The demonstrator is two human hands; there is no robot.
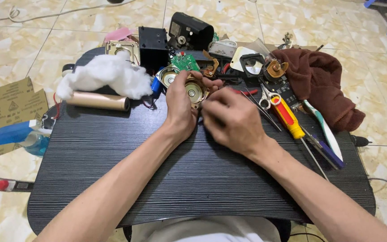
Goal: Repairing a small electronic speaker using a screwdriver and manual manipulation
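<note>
Head view: a person works at a small round speaker driver [196, 91] over a dark wood-grain surface [193, 179], w/ parts of a stripped-down device spread along the far edge. Left hand [178, 105] is clasped around the driver, holding it up off the surface just past centre, its brass-coloured back w/ silver magnet facing the camera. Right hand [232, 120] sits touching at 3 o'clock of the driver, fingers pinched close at its rim; whether they grip a wire or a small tool can't be told, the fingertips being hidden.

Progress, as a judgement: teardown looks well along. A green circuit board [185, 62] lies bare at 12 o'clock, next to a second driver [167, 77], black housing pieces [153, 47] and a wad of white stuffing [106, 76] at 10 o'clock, w/ a gold tube [98, 101] below it. The held driver appears to be out of its housing; whether its leads are free can't be seen. Nothing looks reassembled.

Room and edges: near half of the surface, from 4 to 8 o'clock, holds only the forearms. Far edge is crowded. At 2–3 o'clock lie scissors [266, 97], a red-and-yellow screwdriver [288, 118], a toothbrush [325, 130] and a brown cloth [323, 85], close to the right edge. A spray bottle [21, 133] stands on the floor beyond the left edge at 9 o'clock, beside sandpaper sheets [5, 110].
</note>
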